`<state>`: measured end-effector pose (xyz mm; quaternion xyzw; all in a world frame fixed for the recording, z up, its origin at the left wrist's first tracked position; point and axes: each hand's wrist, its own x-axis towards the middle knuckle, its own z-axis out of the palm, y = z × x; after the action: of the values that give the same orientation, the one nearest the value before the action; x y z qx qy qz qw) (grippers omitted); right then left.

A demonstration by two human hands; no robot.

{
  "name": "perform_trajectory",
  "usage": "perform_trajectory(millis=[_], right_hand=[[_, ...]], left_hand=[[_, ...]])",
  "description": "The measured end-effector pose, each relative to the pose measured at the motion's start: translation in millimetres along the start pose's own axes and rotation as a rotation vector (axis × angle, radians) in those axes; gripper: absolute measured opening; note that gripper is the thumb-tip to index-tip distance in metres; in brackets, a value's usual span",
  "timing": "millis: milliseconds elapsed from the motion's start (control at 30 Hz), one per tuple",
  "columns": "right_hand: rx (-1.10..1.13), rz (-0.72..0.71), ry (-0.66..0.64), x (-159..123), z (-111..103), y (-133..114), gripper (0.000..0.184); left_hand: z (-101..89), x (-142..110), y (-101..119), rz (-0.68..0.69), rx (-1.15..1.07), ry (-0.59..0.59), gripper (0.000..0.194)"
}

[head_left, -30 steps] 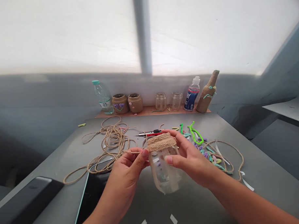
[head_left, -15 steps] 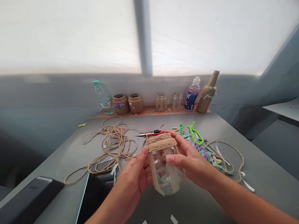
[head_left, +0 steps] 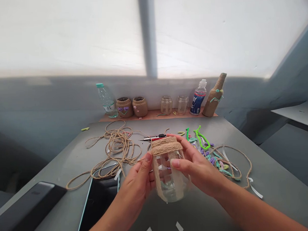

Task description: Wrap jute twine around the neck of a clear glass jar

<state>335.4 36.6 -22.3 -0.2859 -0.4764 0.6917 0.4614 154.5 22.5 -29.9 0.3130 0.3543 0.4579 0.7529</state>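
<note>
Between my two hands is a clear glass jar [head_left: 175,182], tilted a little, with strips of tape running down its side. Jute twine [head_left: 166,145] is wound in several rows round its neck. My left hand [head_left: 139,180] grips the jar's left side, its thumb at the lower edge of the winding. From the right, my right hand [head_left: 196,161] wraps round the jar, thumb on the glass and fingers behind the neck. A loose tangle of twine [head_left: 119,143] lies left of the jar, and a strand runs from it toward my left hand.
Behind the jar lies a red utility knife [head_left: 154,137]. Colourful fuzzy pieces [head_left: 211,157] and a green pipe cleaner [head_left: 201,137] are at right. A tablet [head_left: 98,198] and a black box [head_left: 28,207] lie at left. Twine-covered jars [head_left: 140,107], glass jars [head_left: 166,105] and bottles [head_left: 198,98] line the back.
The jar has turned and tilted very slightly in my hands. Both hands keep their hold, and the things on the table stay where they were.
</note>
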Motion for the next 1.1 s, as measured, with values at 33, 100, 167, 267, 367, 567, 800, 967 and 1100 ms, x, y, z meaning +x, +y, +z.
perform_trajectory(millis=[33,100,167,267,367,567,800,967,1100], right_hand=[[0.006,-0.002,0.004,-0.1,0.7,0.1,0.063],[0.023,0.002,0.006,-0.5,2.4,0.3,0.058],[0.039,0.007,-0.001,-1.2,4.3,0.6,0.053],[0.048,0.004,-0.002,-2.0,6.2,1.9,0.048],[0.029,-0.009,0.023,-1.9,5.5,4.5,0.047],[-0.094,-0.037,0.058,-2.2,1.8,4.6,0.049],[-0.190,-0.020,0.045,-2.1,4.7,-2.6,0.050],[-0.142,-0.018,0.091,-4.7,7.0,0.4,0.042],[-0.137,-0.044,0.066,-4.4,5.5,1.1,0.043]], left_hand=[[-0.3,0.0,-0.1,-0.003,-0.001,0.007,0.060],[-1.6,0.1,-0.9,-0.003,0.014,-0.002,0.062],[-3.5,0.1,-2.2,0.003,0.045,-0.025,0.063],[-6.0,0.3,-3.9,0.003,0.081,-0.022,0.068],[-7.0,0.3,-4.2,0.021,0.095,-0.003,0.069],[-7.0,-0.8,-3.7,0.093,0.126,0.004,0.057],[-6.9,0.0,-4.3,0.126,0.221,0.086,0.064],[-7.2,0.9,-3.1,0.142,0.256,0.081,0.061],[-9.3,0.5,-3.5,0.138,0.235,0.045,0.059]])
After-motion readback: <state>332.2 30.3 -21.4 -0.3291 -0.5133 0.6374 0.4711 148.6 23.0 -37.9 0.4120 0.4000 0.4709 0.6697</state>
